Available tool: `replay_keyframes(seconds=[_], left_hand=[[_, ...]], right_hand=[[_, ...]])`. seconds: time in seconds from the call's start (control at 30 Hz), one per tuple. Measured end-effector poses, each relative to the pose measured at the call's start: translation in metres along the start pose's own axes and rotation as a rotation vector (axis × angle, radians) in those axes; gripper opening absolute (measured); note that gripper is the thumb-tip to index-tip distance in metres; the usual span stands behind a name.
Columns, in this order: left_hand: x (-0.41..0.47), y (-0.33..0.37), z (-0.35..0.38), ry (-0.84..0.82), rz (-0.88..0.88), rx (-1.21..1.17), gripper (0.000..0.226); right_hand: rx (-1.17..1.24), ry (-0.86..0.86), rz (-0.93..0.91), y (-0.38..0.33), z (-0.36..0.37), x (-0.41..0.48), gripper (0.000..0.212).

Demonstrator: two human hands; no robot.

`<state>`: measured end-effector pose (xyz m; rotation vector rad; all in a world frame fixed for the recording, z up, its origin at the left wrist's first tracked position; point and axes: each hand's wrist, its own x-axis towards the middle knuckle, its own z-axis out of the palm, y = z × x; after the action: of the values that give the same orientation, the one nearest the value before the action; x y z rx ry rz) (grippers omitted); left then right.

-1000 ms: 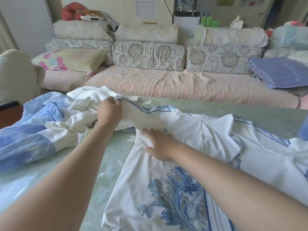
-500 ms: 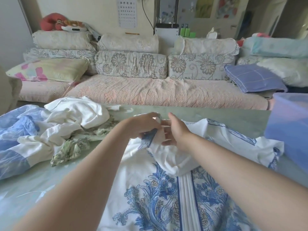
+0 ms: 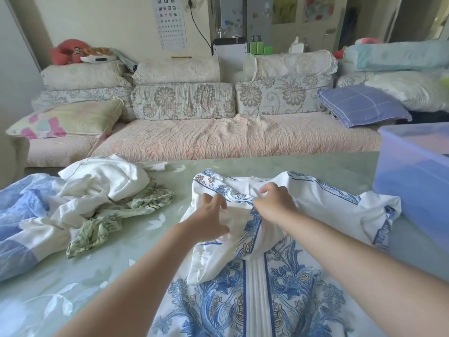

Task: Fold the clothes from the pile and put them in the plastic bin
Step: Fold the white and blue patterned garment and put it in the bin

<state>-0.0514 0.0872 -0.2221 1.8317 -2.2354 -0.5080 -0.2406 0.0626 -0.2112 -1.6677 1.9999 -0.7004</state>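
A white garment with blue floral print [image 3: 303, 288] lies spread on the table in front of me. Its left sleeve is folded inward over the chest. My left hand [image 3: 209, 218] rests on that folded white part with the fingers spread. My right hand [image 3: 274, 203] has its fingers curled and pinches the fabric near the collar. The pile of clothes sits at the left: a white piece [image 3: 109, 178], a green printed piece [image 3: 116, 215] and a blue and white piece [image 3: 21, 215]. The translucent blue plastic bin [image 3: 413, 186] stands at the right edge of the table, touching the garment's right sleeve.
The table has a pale green floral cover [image 3: 97, 276]. Behind its far edge runs a long sofa [image 3: 218, 139] with several cushions and pillows. A blue checked pillow [image 3: 362, 105] lies on the sofa beyond the bin.
My left hand drew the left sleeve away from the pile and laid it over the chest, then let go. Both hands came together near the collar. My view turned right, showing the bin.
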Motion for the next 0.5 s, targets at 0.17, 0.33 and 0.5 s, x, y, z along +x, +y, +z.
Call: replay_keyframes(seconds=[0.17,0.33,0.5], left_hand=[[-0.014,0.000,-0.002,-0.145,-0.008,0.028,0.034],[-0.034,0.007,-0.010,-0.472,-0.009,0.149,0.063],[-0.035,0.006,-0.009,-0.165,-0.023,-0.036,0.029]], right_hand=[[-0.429,-0.164,-0.057,-0.008,0.004,-0.027,0.068],[-0.436,-0.304,-0.017,-0.009,0.001,-0.037,0.022],[0.263,-0.260,0.217,-0.003,-0.002,-0.023,0.029]])
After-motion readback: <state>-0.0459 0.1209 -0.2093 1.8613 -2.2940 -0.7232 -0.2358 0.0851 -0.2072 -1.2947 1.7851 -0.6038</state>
